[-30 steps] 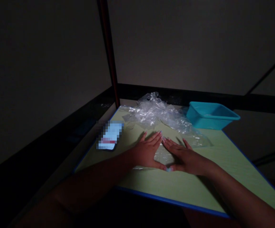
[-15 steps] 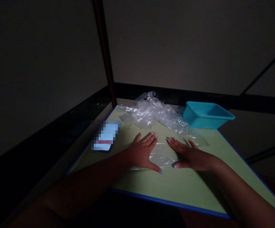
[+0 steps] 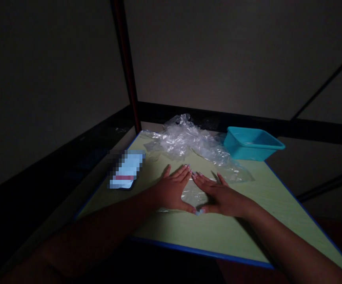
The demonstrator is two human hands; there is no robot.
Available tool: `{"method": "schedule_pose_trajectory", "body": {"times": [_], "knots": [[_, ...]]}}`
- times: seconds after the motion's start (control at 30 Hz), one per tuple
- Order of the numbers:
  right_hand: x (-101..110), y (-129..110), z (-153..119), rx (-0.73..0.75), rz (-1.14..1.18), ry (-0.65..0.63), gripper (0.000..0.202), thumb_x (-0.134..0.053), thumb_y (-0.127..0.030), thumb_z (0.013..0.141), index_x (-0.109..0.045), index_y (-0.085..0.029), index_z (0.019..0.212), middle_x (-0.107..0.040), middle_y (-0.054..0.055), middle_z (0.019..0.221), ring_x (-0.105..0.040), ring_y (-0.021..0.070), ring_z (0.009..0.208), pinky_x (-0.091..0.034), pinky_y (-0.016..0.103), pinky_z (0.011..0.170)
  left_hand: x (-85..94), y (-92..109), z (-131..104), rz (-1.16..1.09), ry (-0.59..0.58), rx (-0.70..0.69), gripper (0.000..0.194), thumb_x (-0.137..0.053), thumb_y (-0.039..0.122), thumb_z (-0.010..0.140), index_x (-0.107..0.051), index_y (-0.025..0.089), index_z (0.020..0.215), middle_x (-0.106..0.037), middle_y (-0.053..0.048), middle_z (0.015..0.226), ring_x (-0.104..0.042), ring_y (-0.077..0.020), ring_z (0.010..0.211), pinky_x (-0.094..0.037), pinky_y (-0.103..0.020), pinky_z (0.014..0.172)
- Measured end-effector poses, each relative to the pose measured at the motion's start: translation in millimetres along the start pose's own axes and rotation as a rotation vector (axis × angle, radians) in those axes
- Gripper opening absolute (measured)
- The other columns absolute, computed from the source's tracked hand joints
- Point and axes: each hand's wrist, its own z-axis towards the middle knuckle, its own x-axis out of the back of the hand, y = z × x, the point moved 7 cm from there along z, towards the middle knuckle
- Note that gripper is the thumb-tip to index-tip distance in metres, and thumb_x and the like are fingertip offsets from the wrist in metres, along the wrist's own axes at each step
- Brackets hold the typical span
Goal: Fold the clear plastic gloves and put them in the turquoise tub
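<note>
A clear plastic bag (image 3: 192,194) lies flat on the light green table (image 3: 171,228), partly covered by both hands. My left hand (image 3: 173,190) rests on its left part, palm down, fingers stretched out and thumb apart. On its right part lies my right hand (image 3: 218,195), also open and flat. The fingertips and thumbs of the two hands meet or nearly meet, framing the middle of the plastic. Behind the hands sits a crumpled heap of clear plastic bags (image 3: 179,138).
A turquoise basin (image 3: 247,152) stands at the back right of the table. A phone (image 3: 128,169) with a lit, blurred screen lies near the left edge. The table has a blue edge (image 3: 200,252). Walls and a dark red post (image 3: 128,67) rise behind it.
My right hand has slid left across the plastic until its fingertips and thumb came up to my left hand. The left hand has stayed nearly in place. The view has shifted slightly.
</note>
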Motion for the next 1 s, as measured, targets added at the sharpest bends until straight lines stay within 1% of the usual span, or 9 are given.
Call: {"method": "schedule_pose_trajectory", "body": {"times": [0.1, 0.27, 0.47, 0.53, 0.6, 0.67, 0.77, 0.87, 1.0], "knots": [[3, 8, -7, -0.053, 0.006, -0.036, 0.095, -0.052, -0.066, 0.079, 0.001, -0.029, 0.148, -0.008, 0.01, 0.154, -0.01, 0.0355, 0.141, 0.005, 0.066, 0.106, -1.1, -2, 1, -0.011, -0.027, 0.013, 0.118, -0.041, 0.085, 0.066, -0.006, 0.01, 0.15, -0.003, -0.017, 0.155, -0.002, -0.0329, 0.144, 0.005, -0.061, 0.109], [10, 23, -18, -0.151, 0.019, -0.116, 0.091, -0.051, -0.063, 0.082, 0.001, -0.028, 0.148, -0.005, 0.009, 0.155, -0.006, 0.035, 0.141, 0.002, 0.067, 0.106, -1.0, -4, 1, -0.007, -0.053, 0.019, 0.113, -0.043, 0.081, 0.07, -0.003, 0.013, 0.15, -0.001, -0.016, 0.156, 0.001, -0.0332, 0.144, 0.005, -0.061, 0.109], [14, 46, -26, -0.206, 0.012, -0.129, 0.1, -0.06, -0.061, 0.076, 0.002, -0.029, 0.148, -0.006, 0.008, 0.155, -0.005, 0.0358, 0.141, 0.004, 0.067, 0.106, -2.3, -6, 0, -0.018, -0.034, 0.017, 0.12, -0.044, 0.085, 0.064, -0.003, 0.013, 0.15, -0.002, -0.017, 0.155, -0.001, -0.0323, 0.144, 0.004, -0.062, 0.109], [15, 50, -27, -0.208, 0.017, -0.105, 0.1, -0.06, -0.06, 0.076, 0.002, -0.03, 0.148, -0.007, 0.008, 0.155, -0.006, 0.0367, 0.14, 0.004, 0.067, 0.106, 1.0, -6, 0, -0.014, -0.022, 0.01, 0.12, -0.044, 0.086, 0.063, -0.005, 0.013, 0.15, -0.003, -0.017, 0.155, -0.003, -0.0333, 0.144, 0.004, -0.063, 0.108], [19, 46, -25, -0.178, 0.04, -0.05, 0.098, -0.057, -0.062, 0.078, 0.005, -0.031, 0.148, -0.006, 0.007, 0.155, -0.006, 0.0368, 0.14, 0.004, 0.067, 0.106, 8.4, -7, 1, -0.002, 0.001, 0.019, 0.112, -0.042, 0.083, 0.069, -0.006, 0.014, 0.15, -0.005, -0.016, 0.156, -0.004, -0.0331, 0.144, 0.004, -0.063, 0.108], [22, 33, -21, -0.122, 0.07, 0.013, 0.097, -0.052, -0.065, 0.08, 0.009, -0.03, 0.147, -0.002, 0.007, 0.155, -0.005, 0.0358, 0.141, 0.003, 0.067, 0.106, 17.9, -7, 1, 0.006, 0.035, 0.038, 0.103, -0.039, 0.079, 0.076, -0.007, 0.015, 0.15, -0.005, -0.015, 0.156, -0.004, -0.0318, 0.144, 0.004, -0.062, 0.109], [19, 12, -12, -0.044, 0.061, 0.059, 0.1, -0.051, -0.068, 0.079, 0.009, -0.028, 0.147, -0.002, 0.011, 0.155, -0.006, 0.037, 0.141, 0.003, 0.068, 0.105, 25.7, -3, 0, 0.007, 0.071, 0.03, 0.106, -0.04, 0.079, 0.074, -0.006, 0.014, 0.15, -0.003, -0.017, 0.156, -0.003, -0.0323, 0.144, 0.004, -0.06, 0.109], [9, -1, -3, -0.008, 0.006, 0.042, 0.097, -0.048, -0.069, 0.08, 0.006, -0.026, 0.148, -0.005, 0.013, 0.154, -0.009, 0.0364, 0.141, 0.005, 0.068, 0.105, 18.6, 3, -2, 0.0, 0.051, -0.021, 0.11, -0.041, 0.08, 0.072, -0.007, 0.012, 0.15, -0.004, -0.018, 0.155, -0.003, -0.033, 0.144, 0.008, -0.06, 0.109], [1, -3, -1, -0.01, -0.022, 0.015, 0.098, -0.049, -0.067, 0.081, 0.008, -0.023, 0.148, -0.006, 0.015, 0.153, -0.011, 0.0344, 0.141, 0.005, 0.065, 0.106, 3.9, 0, -1, -0.014, -0.005, -0.019, 0.111, -0.043, 0.079, 0.07, -0.008, 0.01, 0.15, -0.004, -0.018, 0.155, -0.004, -0.0319, 0.144, 0.01, -0.06, 0.108]]}}
